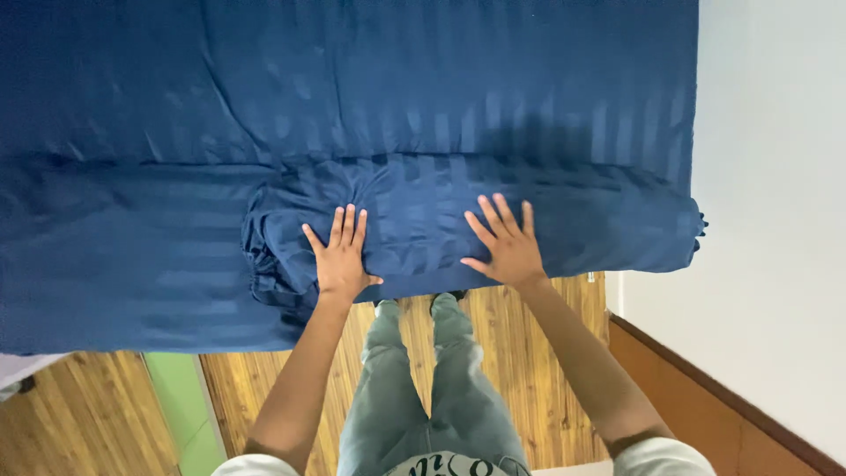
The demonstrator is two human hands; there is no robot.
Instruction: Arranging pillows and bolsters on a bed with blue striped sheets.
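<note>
**Two flat hands on a blue pillow at the bed's edge**

Both hands lie flat on a blue striped pillow (458,225), which sits on the bed (352,79) right at the near edge, on top of the blue striped sheet. L hand (339,256) is spread open, palm down, near the pillow's bunched left end. R hand (507,247) is also open, fingers fanned, palm down near the middle. Neither hand grips anything; they just press.

What could go wrong:
- The pillow hangs close to the bed's near edge. A push toward the body could slide it off onto the wood floor (529,353).
- Its right end (692,229) pokes just past the bed's side, near the wall (775,176). A shove to the right could tip that end off or jam it vs. the wall.
- The cover is bunched and wrinkly at the left end (264,256). Pressing flat there may set the creases in, not smooth them.
- Slick fabric on slick fabric: pillow may skid under flat palms.

Room to move:
- Lots of open bed farther back and to the left.
- Tight on the right, w/ the wall close by.
- The person's legs (423,388) stand right against the near edge, so little room there.
</note>
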